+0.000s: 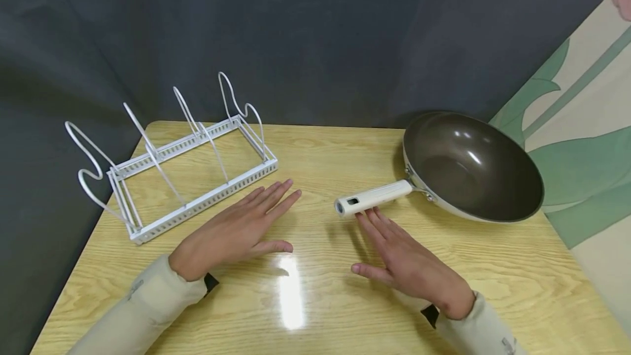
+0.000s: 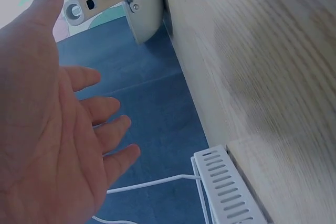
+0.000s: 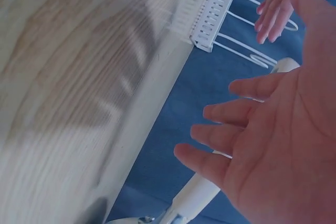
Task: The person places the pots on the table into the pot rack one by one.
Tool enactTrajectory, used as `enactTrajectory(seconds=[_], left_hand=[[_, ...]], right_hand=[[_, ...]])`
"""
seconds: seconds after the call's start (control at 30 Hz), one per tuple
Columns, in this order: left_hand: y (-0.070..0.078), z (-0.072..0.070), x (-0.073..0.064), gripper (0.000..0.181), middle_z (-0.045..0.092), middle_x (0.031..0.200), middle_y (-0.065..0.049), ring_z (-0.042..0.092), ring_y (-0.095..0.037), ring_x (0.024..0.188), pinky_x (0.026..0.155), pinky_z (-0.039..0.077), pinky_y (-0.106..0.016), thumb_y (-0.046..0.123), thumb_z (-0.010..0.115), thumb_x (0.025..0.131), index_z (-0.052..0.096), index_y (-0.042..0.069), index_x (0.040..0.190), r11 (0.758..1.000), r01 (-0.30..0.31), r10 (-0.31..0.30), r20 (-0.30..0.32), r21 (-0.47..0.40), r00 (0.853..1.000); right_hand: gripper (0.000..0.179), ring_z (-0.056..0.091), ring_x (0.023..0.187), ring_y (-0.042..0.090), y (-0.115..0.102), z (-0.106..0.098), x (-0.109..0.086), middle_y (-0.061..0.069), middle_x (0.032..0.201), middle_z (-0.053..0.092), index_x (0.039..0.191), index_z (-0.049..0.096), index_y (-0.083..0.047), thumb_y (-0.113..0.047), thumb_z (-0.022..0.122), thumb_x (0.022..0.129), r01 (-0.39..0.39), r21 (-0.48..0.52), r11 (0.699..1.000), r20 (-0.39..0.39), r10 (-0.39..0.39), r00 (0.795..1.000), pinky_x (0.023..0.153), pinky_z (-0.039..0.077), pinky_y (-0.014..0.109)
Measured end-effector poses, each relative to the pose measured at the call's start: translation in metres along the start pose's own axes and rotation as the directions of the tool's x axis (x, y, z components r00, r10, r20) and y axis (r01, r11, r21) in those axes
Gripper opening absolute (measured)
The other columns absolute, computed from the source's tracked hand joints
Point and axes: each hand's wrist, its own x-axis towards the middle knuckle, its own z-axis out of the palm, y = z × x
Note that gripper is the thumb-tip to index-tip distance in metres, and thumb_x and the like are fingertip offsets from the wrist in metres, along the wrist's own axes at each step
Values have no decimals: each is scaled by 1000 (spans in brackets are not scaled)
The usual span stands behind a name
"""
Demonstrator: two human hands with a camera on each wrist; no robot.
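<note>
- Beige-sleeved, the left hand (image 1: 241, 229) holds nothing, fingers extended and thumb out, just beside the rack; its palm shows only in the left wrist view.
- The right hand (image 1: 401, 253) is likewise spread and unfilled, fingertips at the lower edge of the wok's handle (image 1: 377, 199); whether they touch it I cannot tell. Head view gives its back, right wrist view its palm.
- The wok (image 1: 473, 169) sits on the table's right side, handle pointing left. Head view shows the dark interior; left wrist view, the pale outer wall.
- The white wire rack (image 1: 207, 200) stands at left, four upright dividers on slotted rails.
- Beneath, a wood-grain table (image 1: 320, 152); behind, dark fabric (image 1: 320, 43); at right, leaf-patterned cloth (image 1: 591, 169), missing from the right wrist view.
</note>
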Motion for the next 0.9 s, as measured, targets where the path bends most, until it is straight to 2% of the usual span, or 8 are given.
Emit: enactTrajectory(seconds=[0.2, 0.3, 0.43, 0.6, 0.7, 0.8, 0.9], left_hand=[[3, 1, 6, 89, 11, 170, -15, 9, -22, 155, 123, 18, -46, 68, 39, 102, 13, 12, 166, 1000, 13, -13, 22, -5, 1000], [5, 0, 11, 88, 13, 169, -16, 13, -24, 155, 123, 19, -46, 68, 37, 102, 13, 12, 166, 999, 41, -40, 37, -26, 998], [6, -2, 19, 89, 12, 170, -14, 15, -26, 155, 123, 19, -46, 69, 36, 102, 12, 13, 166, 994, 89, -84, 71, -67, 994], [4, -3, 25, 90, 9, 170, -11, 12, -23, 155, 123, 17, -45, 71, 36, 101, 11, 14, 166, 991, 97, -89, 97, -88, 991], [2, -1, 28, 91, 11, 170, -12, 15, -25, 155, 123, 18, -45, 70, 38, 100, 12, 13, 166, 993, 83, -76, 86, -84, 993], [2, -1, 31, 91, 14, 169, -12, 18, -26, 154, 123, 18, -44, 70, 39, 100, 14, 12, 166, 993, 79, -73, 77, -82, 994], [2, -1, 37, 91, 16, 169, -10, 18, -24, 154, 123, 17, -42, 71, 38, 100, 14, 14, 166, 991, 91, -83, 83, -101, 993]], right_hand=[[96, 7, 155, 31, 9, -2, 0, 13, 170, 0, 165, 2, -10, -58, 55, 101, -13, 153, 988, -3, 14, 1000, 119, 22, 58], [94, 6, 155, 29, 14, -3, 2, 11, 170, -2, 165, 1, -10, -53, 57, 102, -20, 254, 967, 3, 20, 1000, 119, 21, 56], [92, 5, 154, 29, 19, -2, 5, 11, 169, -4, 164, 0, -7, -50, 56, 104, -68, 367, 928, 30, 61, 998, 119, 20, 56], [86, 16, 150, 43, 25, -1, 7, 24, 167, 2, 162, 2, 3, -43, 51, 108, -120, 453, 884, 44, 112, 993, 115, 26, 62], [79, 22, 148, 47, 27, -1, 9, 24, 167, 8, 163, 4, 0, -39, 48, 110, -125, 521, 845, 29, 129, 991, 113, 28, 65], [74, 20, 150, 45, 31, 0, 12, 19, 168, 10, 165, 2, -9, -34, 47, 111, -98, 624, 775, -1, 126, 992, 114, 29, 63], [71, 16, 152, 41, 38, 2, 15, 19, 168, 12, 165, 2, -12, -27, 46, 112, -60, 722, 689, -38, 126, 991, 114, 29, 57]])
